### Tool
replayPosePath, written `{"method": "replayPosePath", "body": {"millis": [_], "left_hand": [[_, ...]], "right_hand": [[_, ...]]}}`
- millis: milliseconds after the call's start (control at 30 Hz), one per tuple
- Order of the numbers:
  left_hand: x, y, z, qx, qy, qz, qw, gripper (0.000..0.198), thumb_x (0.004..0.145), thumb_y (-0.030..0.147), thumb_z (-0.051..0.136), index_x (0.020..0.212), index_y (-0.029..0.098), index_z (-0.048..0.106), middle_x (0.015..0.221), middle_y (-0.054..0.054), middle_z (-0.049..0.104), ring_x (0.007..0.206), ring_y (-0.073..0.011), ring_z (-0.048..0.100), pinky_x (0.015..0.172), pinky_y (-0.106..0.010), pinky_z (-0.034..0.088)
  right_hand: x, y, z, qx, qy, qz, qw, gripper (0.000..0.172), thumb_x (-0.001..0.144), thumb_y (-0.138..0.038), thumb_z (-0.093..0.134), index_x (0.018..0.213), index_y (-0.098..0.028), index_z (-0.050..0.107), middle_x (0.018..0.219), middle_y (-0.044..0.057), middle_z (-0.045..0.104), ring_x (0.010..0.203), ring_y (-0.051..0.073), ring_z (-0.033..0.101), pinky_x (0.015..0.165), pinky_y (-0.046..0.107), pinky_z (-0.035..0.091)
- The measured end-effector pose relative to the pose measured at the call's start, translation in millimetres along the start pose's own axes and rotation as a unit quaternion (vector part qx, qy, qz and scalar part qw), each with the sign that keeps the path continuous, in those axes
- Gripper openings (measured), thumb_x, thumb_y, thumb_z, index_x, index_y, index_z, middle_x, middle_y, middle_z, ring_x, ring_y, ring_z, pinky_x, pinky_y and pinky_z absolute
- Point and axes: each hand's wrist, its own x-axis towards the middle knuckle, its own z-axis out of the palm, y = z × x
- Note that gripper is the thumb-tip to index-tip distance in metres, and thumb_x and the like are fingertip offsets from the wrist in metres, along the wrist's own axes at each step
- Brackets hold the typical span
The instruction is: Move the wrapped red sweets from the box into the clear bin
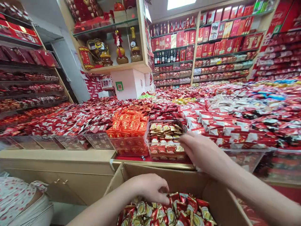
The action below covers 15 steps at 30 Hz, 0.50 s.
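Observation:
A cardboard box stands open in front of me, holding many wrapped candies in red, gold and white. My left hand hovers over these candies with its fingers curved, a gap between thumb and fingers and nothing visible in it. Beyond the box is a clear plastic bin with rows of similar small wrapped candies. My right hand is at the bin's right side, its fingers bent together against the candies there. Its fingertips are partly hidden and slightly blurred, so anything in them cannot be made out.
Left of the bin sits a container of orange-red packets; white-and-red packets pile up on the right. A display pillar rises behind. Stocked shelves line the back. Patterned clothing of a person shows at lower left.

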Motion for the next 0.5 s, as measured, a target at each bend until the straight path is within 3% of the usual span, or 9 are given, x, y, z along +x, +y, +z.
{"method": "replayPosePath", "body": {"millis": [33, 67, 200, 300, 500], "left_hand": [[1, 0, -0.5, 0.0, -0.012, 0.017, 1.0, 0.042, 0.066, 0.05, 0.051, 0.102, 0.029, 0.055, 0.09, -0.001, 0.062, 0.08, -0.0207, 0.057, 0.068, -0.029, 0.043], [3, -2, 0.3, 0.0, -0.014, 0.027, 1.0, 0.044, 0.066, 0.05, 0.049, 0.104, 0.028, 0.055, 0.09, -0.001, 0.063, 0.078, -0.0204, 0.057, 0.067, -0.029, 0.043], [8, -21, 9.3, 0.004, 0.019, 0.012, 1.0, 0.048, 0.066, 0.049, 0.049, 0.107, 0.024, 0.052, 0.095, -0.003, 0.062, 0.081, -0.0198, 0.057, 0.069, -0.028, 0.043], [10, -35, 12.9, 0.02, 0.003, -0.014, 1.0, 0.05, 0.064, 0.05, 0.049, 0.107, 0.024, 0.052, 0.097, -0.004, 0.061, 0.082, -0.0202, 0.057, 0.068, -0.028, 0.043], [12, -50, 10.7, 0.078, 0.002, -0.056, 0.995, 0.051, 0.062, 0.049, 0.05, 0.106, 0.024, 0.054, 0.099, -0.008, 0.061, 0.086, -0.0256, 0.057, 0.069, -0.034, 0.044]], "right_hand": [[23, 5, -4, -0.035, -0.021, -0.001, 0.999, 0.023, 0.076, -0.006, 0.034, 0.078, -0.013, 0.056, 0.077, 0.007, 0.057, 0.073, 0.016, 0.052, 0.063, 0.024, 0.035], [44, 10, -3, -0.067, -0.081, -0.004, 0.995, 0.025, 0.076, -0.006, 0.034, 0.081, -0.012, 0.057, 0.078, 0.008, 0.058, 0.074, 0.017, 0.053, 0.062, 0.024, 0.036], [97, 20, 27, -0.117, -0.269, -0.011, 0.956, 0.017, 0.068, -0.007, 0.051, 0.079, -0.01, 0.063, 0.079, 0.01, 0.063, 0.075, 0.019, 0.057, 0.062, 0.024, 0.039], [110, 24, 53, -0.133, -0.34, 0.006, 0.931, 0.012, 0.062, -0.008, 0.061, 0.074, -0.008, 0.064, 0.081, 0.011, 0.064, 0.077, 0.02, 0.058, 0.065, 0.026, 0.043], [123, 30, 91, -0.141, -0.407, 0.013, 0.903, 0.015, 0.078, -0.022, 0.052, 0.086, -0.012, 0.057, 0.094, 0.004, 0.059, 0.087, 0.015, 0.054, 0.077, 0.035, 0.043]]}}
